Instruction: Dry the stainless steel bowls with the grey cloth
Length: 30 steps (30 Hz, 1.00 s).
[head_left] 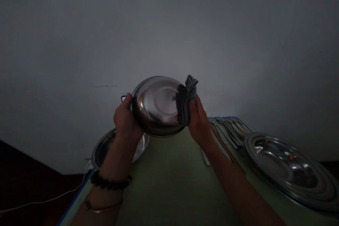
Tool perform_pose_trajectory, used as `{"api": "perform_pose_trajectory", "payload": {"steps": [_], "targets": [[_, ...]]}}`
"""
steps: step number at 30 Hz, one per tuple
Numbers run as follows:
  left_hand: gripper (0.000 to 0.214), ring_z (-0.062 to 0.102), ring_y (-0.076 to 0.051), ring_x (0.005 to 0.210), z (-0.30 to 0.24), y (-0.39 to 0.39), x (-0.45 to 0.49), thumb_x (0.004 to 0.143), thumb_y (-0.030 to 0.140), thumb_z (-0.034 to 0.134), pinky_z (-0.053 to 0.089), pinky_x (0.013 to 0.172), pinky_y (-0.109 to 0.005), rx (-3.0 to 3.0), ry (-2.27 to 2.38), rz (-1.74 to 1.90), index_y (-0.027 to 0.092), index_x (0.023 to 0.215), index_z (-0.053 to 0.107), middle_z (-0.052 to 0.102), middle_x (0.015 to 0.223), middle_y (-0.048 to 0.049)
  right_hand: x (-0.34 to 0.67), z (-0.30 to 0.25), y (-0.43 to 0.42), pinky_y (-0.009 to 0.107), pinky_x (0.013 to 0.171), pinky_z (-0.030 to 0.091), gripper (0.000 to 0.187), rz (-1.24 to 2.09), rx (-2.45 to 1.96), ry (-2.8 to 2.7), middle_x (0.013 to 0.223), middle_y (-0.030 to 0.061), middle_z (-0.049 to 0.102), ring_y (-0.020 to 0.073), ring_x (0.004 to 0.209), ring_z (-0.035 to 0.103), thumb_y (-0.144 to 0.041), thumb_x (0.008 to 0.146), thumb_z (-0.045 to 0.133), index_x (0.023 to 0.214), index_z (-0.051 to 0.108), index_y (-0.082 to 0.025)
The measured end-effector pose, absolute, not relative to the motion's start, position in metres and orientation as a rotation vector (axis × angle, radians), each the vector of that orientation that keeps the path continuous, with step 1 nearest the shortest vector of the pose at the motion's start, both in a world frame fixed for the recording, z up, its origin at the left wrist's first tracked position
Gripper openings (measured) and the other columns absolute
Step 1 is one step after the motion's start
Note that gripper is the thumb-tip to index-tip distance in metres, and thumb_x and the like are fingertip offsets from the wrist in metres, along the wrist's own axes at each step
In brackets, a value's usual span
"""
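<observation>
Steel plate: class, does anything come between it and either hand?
Yes: a checked cloth sits between the right hand and the steel plate at its right rim. The left hand grips the left rim bare.

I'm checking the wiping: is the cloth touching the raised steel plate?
Touching. The head view shows the cloth, in the right hand, pressed over the rim of the plate.
</observation>
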<state>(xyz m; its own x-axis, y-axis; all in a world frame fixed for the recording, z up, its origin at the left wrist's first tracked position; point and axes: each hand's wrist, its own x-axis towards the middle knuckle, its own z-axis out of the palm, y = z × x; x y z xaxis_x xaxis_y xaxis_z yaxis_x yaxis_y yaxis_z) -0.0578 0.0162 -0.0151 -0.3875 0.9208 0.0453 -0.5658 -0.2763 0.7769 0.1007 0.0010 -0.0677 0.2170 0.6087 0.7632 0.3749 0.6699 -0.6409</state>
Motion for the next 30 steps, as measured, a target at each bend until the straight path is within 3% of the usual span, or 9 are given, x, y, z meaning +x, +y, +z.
{"api": "perform_pose_trajectory", "payload": {"steps": [5,8,10,14,18,21,25,30], "targets": [[0.033,0.066,-0.017,0.084,-0.011,0.012,-0.049,0.092,0.020,0.035,0.053,0.081,-0.030,0.377,0.679,1.764,0.017,0.078,0.064,0.068,0.068,-0.0038,0.082,-0.080,-0.001,0.048,0.117,0.023,0.051,0.035,-0.914,-1.497,0.153,0.0109,0.030,0.0195,0.143,0.024,-0.035,0.098,0.024,0.148,0.023,-0.020],[0.035,0.065,-0.018,0.098,-0.011,0.008,-0.046,0.095,0.022,0.032,0.052,0.086,-0.030,0.463,0.619,1.680,0.016,0.085,0.065,0.070,0.077,-0.0054,0.072,-0.087,-0.005,0.054,0.116,0.021,0.057,-0.194,-0.974,-1.674,0.157,0.0111,0.020,0.0224,0.146,0.011,-0.032,0.098,0.029,0.150,0.011,-0.021],[0.033,0.064,-0.018,0.101,-0.012,0.003,-0.041,0.094,0.027,0.035,0.052,0.087,-0.031,0.623,0.565,1.613,0.016,0.089,0.066,0.072,0.089,-0.0067,0.070,-0.088,-0.008,0.055,0.115,0.022,0.061,-0.304,-1.011,-1.753,0.156,0.0114,0.022,0.0238,0.146,0.009,-0.030,0.097,0.032,0.151,0.006,-0.022],[0.032,0.065,-0.020,0.093,-0.017,-0.010,-0.028,0.091,0.035,0.039,0.053,0.080,-0.033,0.937,0.666,1.524,0.017,0.087,0.066,0.071,0.093,-0.0074,0.073,-0.080,-0.015,0.053,0.115,0.025,0.060,-0.405,-0.993,-1.767,0.154,0.0113,0.028,0.0251,0.145,0.013,-0.031,0.096,0.037,0.150,0.015,-0.021],[0.021,0.062,-0.019,0.077,-0.021,-0.023,-0.019,0.080,0.024,0.048,0.050,0.065,-0.026,1.389,0.896,1.470,0.020,0.067,0.063,0.068,0.073,-0.0034,0.080,-0.063,-0.023,0.054,0.115,0.023,0.049,-0.448,-1.009,-1.710,0.149,0.0095,0.036,0.0266,0.145,0.015,-0.029,0.093,0.039,0.142,0.037,-0.020],[0.027,0.052,-0.015,0.060,-0.022,-0.031,-0.015,0.081,0.022,0.045,0.042,0.052,-0.024,1.510,1.090,1.497,0.021,0.055,0.052,0.057,0.057,-0.0002,0.085,-0.053,-0.025,0.051,0.116,0.021,0.045,-0.378,-0.983,-1.689,0.145,0.0088,0.042,0.0246,0.143,0.021,-0.028,0.092,0.039,0.136,0.044,-0.019],[0.045,0.036,-0.011,0.046,-0.025,-0.036,-0.012,0.087,0.044,0.045,0.029,0.042,-0.025,1.633,1.255,1.587,0.021,0.049,0.039,0.040,0.047,0.0031,0.099,-0.052,-0.015,0.044,0.113,0.030,0.040,-0.075,-0.906,-1.575,0.138,0.0099,0.049,0.0197,0.135,0.038,-0.032,0.096,0.031,0.130,0.048,-0.020],[0.053,0.035,-0.009,0.039,-0.018,-0.028,-0.024,0.080,0.062,0.051,0.028,0.036,-0.025,1.359,1.243,1.483,0.021,0.046,0.041,0.040,0.042,0.0042,0.124,-0.060,0.007,0.042,0.099,0.043,0.040,0.164,-0.975,-1.330,0.116,0.0088,0.064,0.0200,0.112,0.057,-0.044,0.096,0.029,0.113,0.057,-0.022]]}}
